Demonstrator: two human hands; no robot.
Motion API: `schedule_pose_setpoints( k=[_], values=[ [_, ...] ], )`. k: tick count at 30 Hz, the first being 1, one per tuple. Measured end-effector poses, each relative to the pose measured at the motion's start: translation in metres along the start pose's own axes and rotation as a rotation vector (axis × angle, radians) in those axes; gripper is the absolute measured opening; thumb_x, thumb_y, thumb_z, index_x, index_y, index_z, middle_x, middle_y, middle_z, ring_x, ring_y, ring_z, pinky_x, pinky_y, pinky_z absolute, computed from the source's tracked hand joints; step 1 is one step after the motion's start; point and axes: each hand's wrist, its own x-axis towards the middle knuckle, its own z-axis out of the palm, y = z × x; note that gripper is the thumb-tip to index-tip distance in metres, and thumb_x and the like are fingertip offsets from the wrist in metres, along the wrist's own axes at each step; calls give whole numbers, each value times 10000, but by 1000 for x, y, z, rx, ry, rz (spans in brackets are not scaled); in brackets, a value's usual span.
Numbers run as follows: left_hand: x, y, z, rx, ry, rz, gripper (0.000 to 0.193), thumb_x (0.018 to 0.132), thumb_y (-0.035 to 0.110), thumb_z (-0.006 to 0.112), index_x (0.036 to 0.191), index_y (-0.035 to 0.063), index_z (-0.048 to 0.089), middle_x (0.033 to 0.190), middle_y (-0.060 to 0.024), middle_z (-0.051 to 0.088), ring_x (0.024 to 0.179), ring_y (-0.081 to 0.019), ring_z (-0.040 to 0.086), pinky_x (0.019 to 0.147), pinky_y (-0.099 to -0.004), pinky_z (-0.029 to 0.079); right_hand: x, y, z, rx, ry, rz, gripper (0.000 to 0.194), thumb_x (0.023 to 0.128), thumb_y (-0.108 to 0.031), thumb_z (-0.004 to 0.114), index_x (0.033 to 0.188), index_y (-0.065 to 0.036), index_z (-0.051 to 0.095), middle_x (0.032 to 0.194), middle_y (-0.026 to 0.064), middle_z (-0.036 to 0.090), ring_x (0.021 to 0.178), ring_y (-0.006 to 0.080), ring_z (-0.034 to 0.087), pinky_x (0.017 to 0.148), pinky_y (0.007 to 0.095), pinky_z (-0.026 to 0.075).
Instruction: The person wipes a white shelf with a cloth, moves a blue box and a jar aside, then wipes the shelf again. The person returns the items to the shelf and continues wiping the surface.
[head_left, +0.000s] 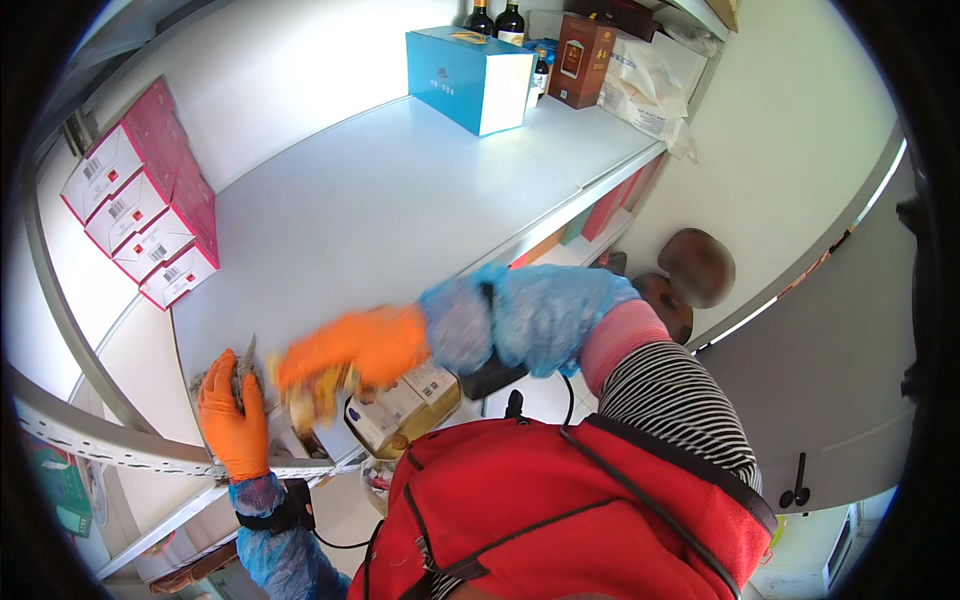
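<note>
My left hand (236, 427), in an orange rubber glove, presses on a grey cloth (241, 375) at the near left corner of the white shelf board (337, 202). My right hand (360, 349), gloved the same way and blurred, holds a crumpled yellowish thing (319, 394), perhaps a cloth, over the board's near edge. Blue plastic sleeve covers (551, 315) wrap both forearms. Just below the right hand is a yellow-rimmed box (420, 409) with white packs in it.
Pink and white cartons (161, 210) are stacked at the left. Towards the back right stand a blue box (465, 79), dark bottles (510, 22), a brown box (581, 60) and a white plastic bag (645, 94). A perforated metal shelf frame (112, 454) runs along the near left.
</note>
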Motion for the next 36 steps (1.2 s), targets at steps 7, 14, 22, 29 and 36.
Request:
schedule_pose_setpoints(
  k=[7, 14, 22, 29, 36],
  values=[
    [1, 3, -2, 67, -11, 8, 346, 902, 110, 667, 1243, 47, 659, 1251, -130, 675, 1171, -347, 609, 1039, -431, 455, -136, 93, -189, -111, 965, 672, 387, 1046, -221, 551, 1419, -118, 558, 1350, 135, 604, 1183, 254, 619, 783, 374, 619],
    [4, 6, 0, 97, -13, 12, 351, 903, 118, 672, 1248, 54, 662, 1260, -122, 671, 1179, -343, 602, 1048, -431, 444, -173, 165, -218, -263, 655, 994, 631, 955, -437, 629, 1451, -67, 507, 1461, 185, 509, 1221, 375, 590, 1088, 416, 432],
    [3, 4, 0, 89, -47, -3, 355, 922, 134, 655, 1269, 58, 654, 1283, -119, 659, 1183, -335, 600, 1050, -424, 445, -25, 95, -63, -429, 267, 331, 601, 871, -155, 683, 1442, -83, 509, 1497, 196, 456, 1391, 368, 430, 1158, 461, 359],
    [2, 1, -2, 52, -74, -36, 367, 926, 128, 644, 1286, 56, 643, 1294, -127, 654, 1198, -339, 597, 1053, -421, 442, -12, 13, 7, -140, 82, 48, 725, 710, 26, 624, 1421, -81, 534, 1500, 178, 472, 1412, 364, 420, 1152, 465, 363],
    [2, 0, -2, 59, -45, 36, 376, 918, 115, 648, 1290, 62, 644, 1290, -133, 657, 1192, -340, 599, 1054, -427, 439, -155, 9, -154, -29, 696, 912, 525, 892, -196, 588, 1413, -143, 544, 1431, 123, 495, 1233, 271, 552, 1045, 368, 465]
  ],
)
